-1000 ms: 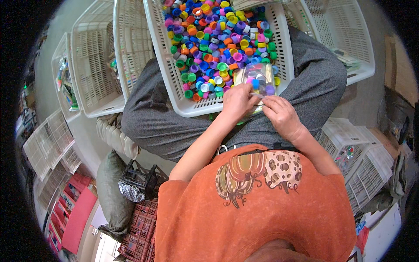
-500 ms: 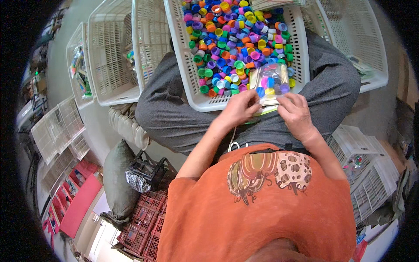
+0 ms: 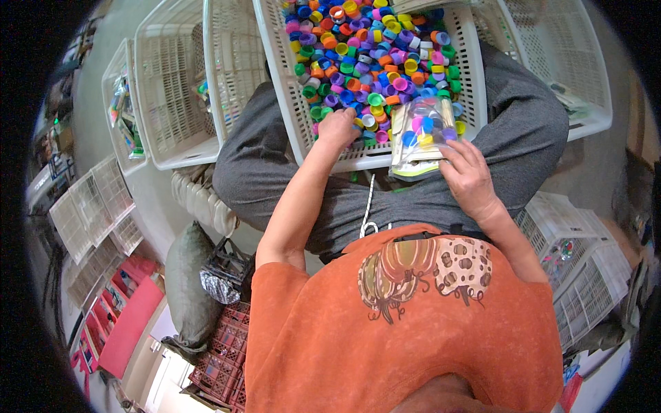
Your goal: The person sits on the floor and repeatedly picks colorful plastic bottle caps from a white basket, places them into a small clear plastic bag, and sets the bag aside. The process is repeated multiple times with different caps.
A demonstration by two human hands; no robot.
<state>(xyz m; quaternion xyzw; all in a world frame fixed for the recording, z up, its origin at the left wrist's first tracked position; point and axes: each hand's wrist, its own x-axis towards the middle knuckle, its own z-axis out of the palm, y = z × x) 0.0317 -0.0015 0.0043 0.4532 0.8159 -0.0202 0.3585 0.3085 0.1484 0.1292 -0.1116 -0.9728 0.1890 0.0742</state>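
Observation:
A white plastic basket full of mixed coloured bottle caps sits across my crossed legs. A clear bag with pale flat sticks and several caps lies over its near right corner. My right hand grips the bag's lower right edge, thumb and fingers closed on it. My left hand is down among the caps at the basket's near left, its fingertips curled and partly hidden; what they hold, if anything, I cannot make out.
More white baskets stand at left and right, with stacked crates at lower right. A grey-green sack, a black bag, red crates and a pink tray lie behind me at lower left.
My left hand has left the bag and moved up and left into the caps. The bag now rests with more of its bottom edge showing; my right hand stays on it.

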